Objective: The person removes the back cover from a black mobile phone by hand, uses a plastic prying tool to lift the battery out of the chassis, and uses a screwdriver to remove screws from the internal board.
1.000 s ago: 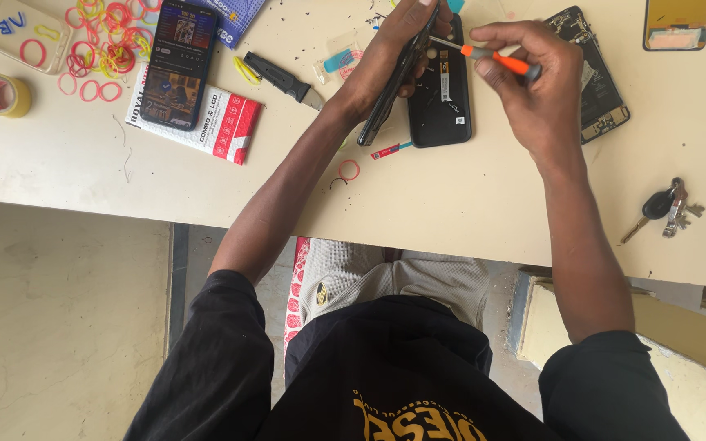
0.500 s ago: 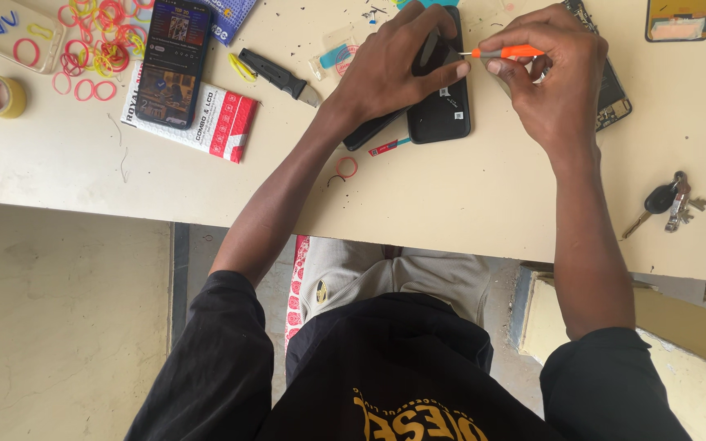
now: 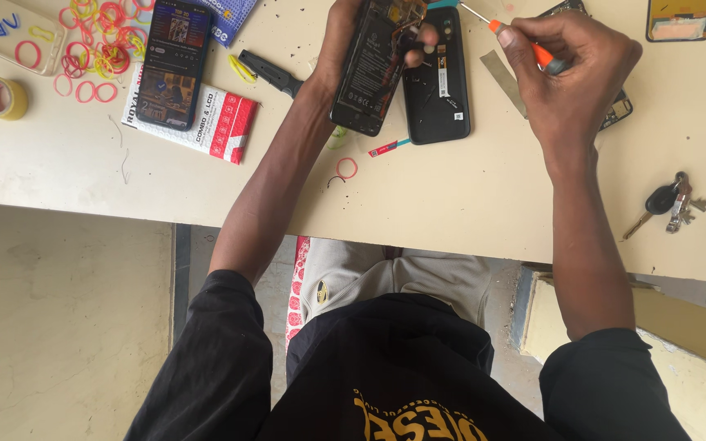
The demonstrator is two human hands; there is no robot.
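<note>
Lifted off the back cover (image 3: 437, 86), the opened phone (image 3: 373, 65) sits gripped in the left hand (image 3: 345, 33), the right hand (image 3: 574, 73) pinching an orange screwdriver (image 3: 516, 41).

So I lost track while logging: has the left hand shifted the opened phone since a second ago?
Yes. The left hand has lifted the opened phone off the black back cover, leftward; the cover stays flat on the table.

The left hand (image 3: 345, 33) has lifted the opened phone (image 3: 373, 69) seemingly off its back cover (image 3: 437, 90).

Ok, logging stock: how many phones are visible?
4: lit phone on the red box, opened phone in the left hand, black phone beside it, fourth phone partly hidden under the right hand.
</note>
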